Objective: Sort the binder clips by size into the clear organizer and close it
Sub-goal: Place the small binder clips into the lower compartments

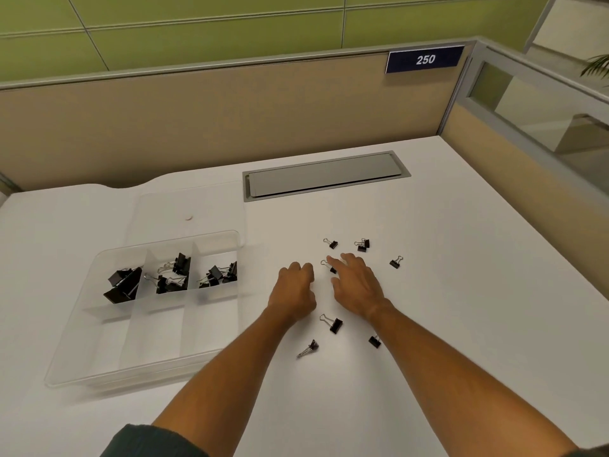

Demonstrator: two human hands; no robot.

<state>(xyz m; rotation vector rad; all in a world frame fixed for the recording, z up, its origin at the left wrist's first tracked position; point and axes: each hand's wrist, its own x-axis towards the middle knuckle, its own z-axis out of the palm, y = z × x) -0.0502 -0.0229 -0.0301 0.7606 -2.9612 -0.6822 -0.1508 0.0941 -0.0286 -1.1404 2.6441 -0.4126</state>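
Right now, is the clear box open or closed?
Open. The clear organizer has no lid over its compartments, and the lid lies flat on the table behind it.

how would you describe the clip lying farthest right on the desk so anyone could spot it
Start at the grey metal cable hatch set in the white desk. Below it lie scattered clips; the small black binder clip sits alone, right of the right hand, farther right than any other.

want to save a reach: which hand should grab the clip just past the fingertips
Right. The right hand has open fingers already touching that clip, while the left hand is curled beside it, nearer the organizer.
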